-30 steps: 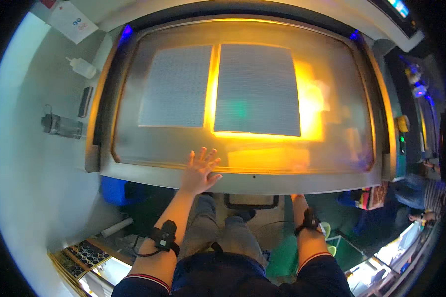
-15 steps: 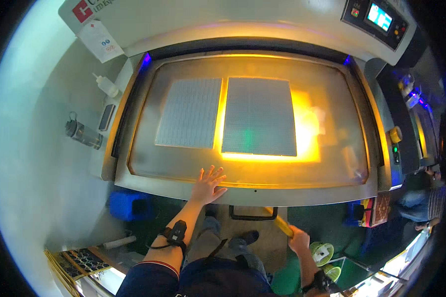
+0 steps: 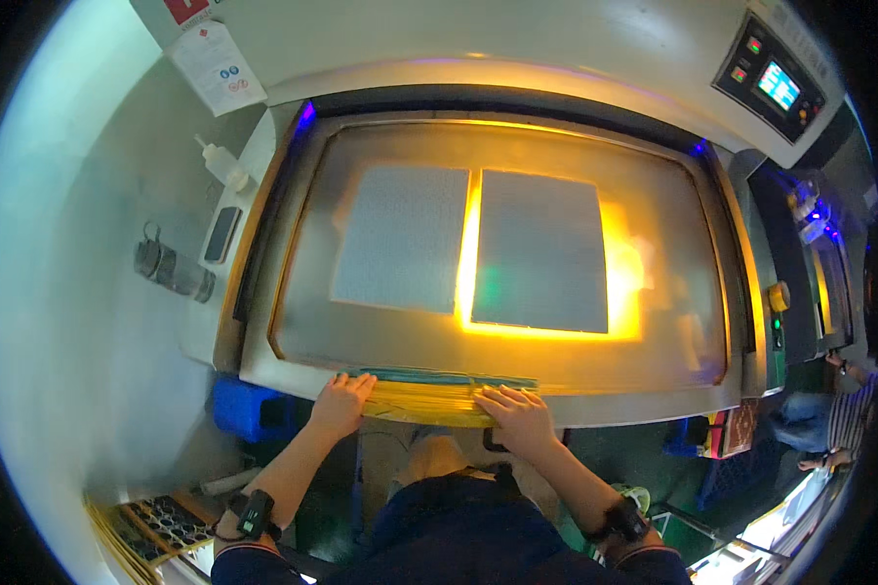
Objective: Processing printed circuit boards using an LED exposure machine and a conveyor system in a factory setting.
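We saw the left forearm (image 3: 285,468) reach in from seven o'clock and the right forearm (image 3: 583,489) from five, angled inward. The left hand (image 3: 341,405) was clamped on the left end of a yellow bar with a teal edge (image 3: 424,398), the right hand (image 3: 522,421) on its right end. The bar lay crosswise at six o'clock, over the near rim of a metal frame (image 3: 654,402). Within it, we saw two grey sheets (image 3: 400,239) side by side amid a yellow glow (image 3: 625,283). A drinking bottle (image 3: 174,270) lay at nine o'clock; a control screen (image 3: 778,86) shone at two.
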`<state>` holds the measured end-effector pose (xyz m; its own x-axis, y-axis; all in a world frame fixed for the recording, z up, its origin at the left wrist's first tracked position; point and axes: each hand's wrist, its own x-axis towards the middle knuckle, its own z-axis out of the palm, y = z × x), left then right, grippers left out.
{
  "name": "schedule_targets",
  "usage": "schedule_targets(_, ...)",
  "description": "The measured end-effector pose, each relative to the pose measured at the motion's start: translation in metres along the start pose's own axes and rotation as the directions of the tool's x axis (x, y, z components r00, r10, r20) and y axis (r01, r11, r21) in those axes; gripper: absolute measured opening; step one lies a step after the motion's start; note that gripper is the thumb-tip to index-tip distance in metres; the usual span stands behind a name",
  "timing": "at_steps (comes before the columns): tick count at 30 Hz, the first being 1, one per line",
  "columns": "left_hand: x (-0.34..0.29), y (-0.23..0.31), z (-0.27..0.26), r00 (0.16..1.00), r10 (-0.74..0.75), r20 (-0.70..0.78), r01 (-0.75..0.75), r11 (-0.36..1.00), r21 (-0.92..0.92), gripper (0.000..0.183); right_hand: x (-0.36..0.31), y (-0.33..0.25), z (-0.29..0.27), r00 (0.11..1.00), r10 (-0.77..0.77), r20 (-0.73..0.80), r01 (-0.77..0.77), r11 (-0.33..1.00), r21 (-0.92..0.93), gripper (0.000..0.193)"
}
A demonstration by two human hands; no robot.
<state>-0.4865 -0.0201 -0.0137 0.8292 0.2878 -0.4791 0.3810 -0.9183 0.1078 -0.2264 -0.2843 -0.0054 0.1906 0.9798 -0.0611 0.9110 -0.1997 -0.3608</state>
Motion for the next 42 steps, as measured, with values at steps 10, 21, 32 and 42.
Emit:
schedule_targets(10, 0.253, -0.201, -0.161, 0.971, -0.237, -0.024, 0.228, 0.952, -0.203, 0.064, 0.365, 0.123, 0.006, 0.999, 0.007, 0.054, 0.007, 0.965, -0.26, 0.061)
schedule_targets(21, 0.197, -0.228, -0.055, 0.982, 0.189, 0.004, -0.177, 0.909, 0.377, 0.073, 0.283, 0.068, 0.033, 0.977, 0.014, 0.215, 0.021, 0.987, -0.161, 0.055)
schedule_targets(32, 0.344, -0.205, -0.148, 0.95, -0.021, -0.313, 0.004, 0.998, -0.056, 0.057, 0.377, 0.184, 0.012, 0.995, 0.101, -0.013, -0.098, 0.904, -0.416, 0.058)
schedule_targets(42, 0.337, -0.158, -0.131, 0.991, 0.027, -0.13, -0.037, 0.997, -0.07, 0.071, 0.311, 0.198, -0.005, 0.986, 0.167, 0.015, -0.158, 0.957, -0.242, 0.049)
